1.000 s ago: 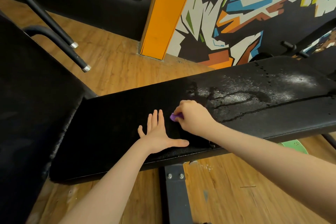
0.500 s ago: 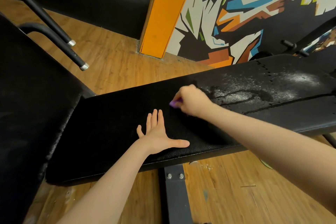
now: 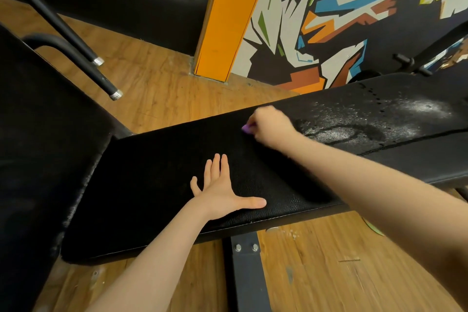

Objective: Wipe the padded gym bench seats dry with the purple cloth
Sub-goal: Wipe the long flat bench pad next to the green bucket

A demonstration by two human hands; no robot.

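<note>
Head cam has us looking down at a long black bench pad [image 3: 157,185] running from lower left to the right edge of the frame. Our right hand [image 3: 269,125] is up near the far edge of the pad, just above centre frame, fingers bunched tight around the purple cloth [image 3: 245,128], and honestly only a tiny corner of it pokes out on the left side of the fist. Our left hand [image 3: 220,192] is flat on the pad at centre frame, fingers straight and thumb splayed, holding nothing, just bracing.

Stuff that could go sideways, as we see it:

- The wet patch [image 3: 354,132] with the pale streaks sits to the right of the fist, toward the right side of the frame. With the cloth wadded up that small, we'd guess it smears water around rather than soaking it up. Opening it out flat would probably help.
- The right hand is blurry, so it's moving fast, and quick strokes could skip spots or fling droplets onto the wooden floor [image 3: 152,78].
- A second black pad [image 3: 38,147] fills the left of the frame. Can't tell from here if it's wet, so it'd be easy to forget.
- Leaning on the braced palm could leave a damp print, if that bit isn't dry.
</note>
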